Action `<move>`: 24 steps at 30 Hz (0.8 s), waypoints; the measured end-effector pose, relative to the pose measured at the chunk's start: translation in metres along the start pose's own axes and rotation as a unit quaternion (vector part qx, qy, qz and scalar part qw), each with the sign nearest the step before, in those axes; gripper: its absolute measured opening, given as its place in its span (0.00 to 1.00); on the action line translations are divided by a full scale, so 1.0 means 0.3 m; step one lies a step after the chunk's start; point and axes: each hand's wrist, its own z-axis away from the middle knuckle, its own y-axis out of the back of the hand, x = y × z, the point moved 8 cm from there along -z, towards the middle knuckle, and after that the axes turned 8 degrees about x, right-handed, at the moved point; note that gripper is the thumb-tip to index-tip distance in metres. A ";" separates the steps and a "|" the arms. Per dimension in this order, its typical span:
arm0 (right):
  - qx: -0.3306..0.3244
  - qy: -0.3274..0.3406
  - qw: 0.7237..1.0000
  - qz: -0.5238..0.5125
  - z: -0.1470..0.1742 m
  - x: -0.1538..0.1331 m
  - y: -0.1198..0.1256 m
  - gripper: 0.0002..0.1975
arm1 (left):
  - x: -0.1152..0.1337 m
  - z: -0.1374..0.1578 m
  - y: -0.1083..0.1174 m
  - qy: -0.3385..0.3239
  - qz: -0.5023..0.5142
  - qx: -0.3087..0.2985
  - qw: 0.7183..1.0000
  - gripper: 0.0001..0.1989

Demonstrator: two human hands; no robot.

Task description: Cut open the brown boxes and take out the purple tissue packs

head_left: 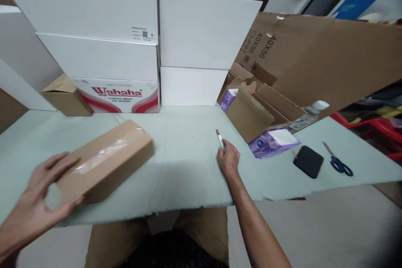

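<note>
A long brown cardboard box (106, 163), with clear tape along its top, lies at an angle on the left of the table. My left hand (47, 192) grips its near left end, fingers over the top and thumb along the front side. My right hand (229, 157) rests on the table to the right of the middle, closed around a slim white tool (221, 139). The tool's narrow grey end points away from me; whether it is a cutter or a pen I cannot tell.
White boxes (194, 86) stand stacked at the back, with a Wahaha carton (119, 96) and a small brown box (75, 98). Right: an open cardboard box (248, 113), purple tissue pack (270, 144), clear bottle (309, 115), black square object (308, 161), scissors (338, 164).
</note>
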 end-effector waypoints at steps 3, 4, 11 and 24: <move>-0.005 -0.007 1.000 -0.021 -0.001 -0.002 0.004 0.24 | 0.208 -0.046 -0.130 -0.057 0.099 -0.058 0.992 0.34; -0.006 -0.010 1.000 -0.029 -0.001 -0.003 0.006 0.24 | 0.261 -0.066 -0.176 -0.070 0.139 -0.075 0.985 0.34; 0.003 -0.034 0.995 -0.092 0.007 -0.020 0.041 0.23 | 0.406 -0.151 -0.369 -0.043 0.356 -0.083 0.930 0.39; -0.067 -0.180 0.917 -0.349 0.036 -0.104 0.130 0.30 | 0.412 -0.143 -0.412 0.063 0.418 0.057 0.905 0.47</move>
